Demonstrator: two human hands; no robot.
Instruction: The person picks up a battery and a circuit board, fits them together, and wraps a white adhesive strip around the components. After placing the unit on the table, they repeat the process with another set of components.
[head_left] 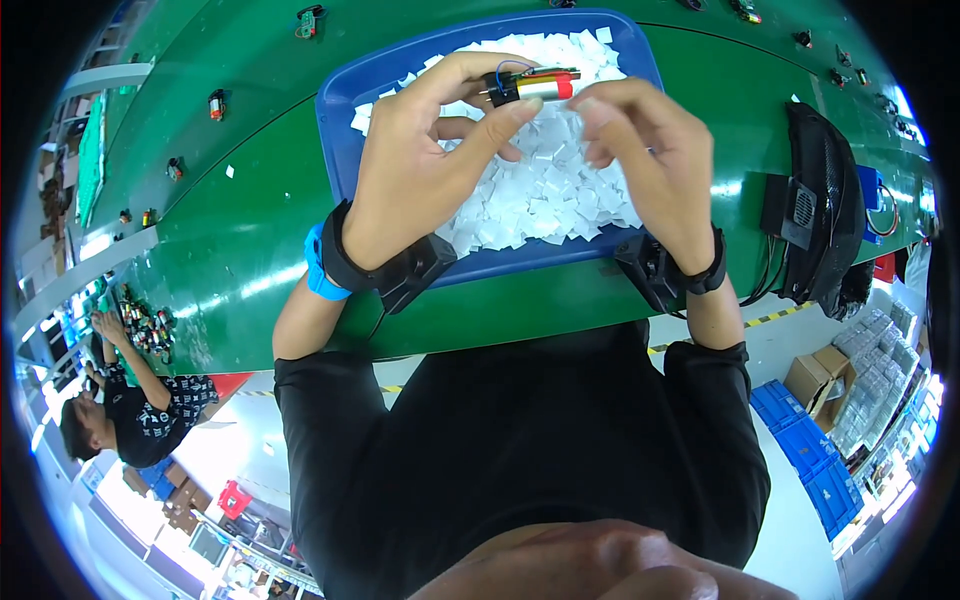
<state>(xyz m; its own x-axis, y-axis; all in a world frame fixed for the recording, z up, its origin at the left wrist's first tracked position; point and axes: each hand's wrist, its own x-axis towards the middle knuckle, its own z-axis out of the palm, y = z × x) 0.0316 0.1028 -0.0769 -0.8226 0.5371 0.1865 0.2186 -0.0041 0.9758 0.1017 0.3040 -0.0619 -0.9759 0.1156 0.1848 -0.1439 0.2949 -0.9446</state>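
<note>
Over the tray, my left hand (425,150) pinches a small battery assembly (540,88) between thumb and fingers. It has a silver cylinder with a red end, a black end piece, a thin board along its top and a blue wire loop. At its red end, my right hand (650,135) has thumb and fingers curled together; anything between them is too small or blurred to make out. Beneath both hands lies a blue tray (345,135) heaped with small white paper-like squares (560,185).
Similar small assemblies (217,105) are scattered over the green table (260,220). To the right lie a black bag (825,200) and a black box with cables (790,210). A co-worker (150,410) at the left reaches toward a pile of assemblies (148,328).
</note>
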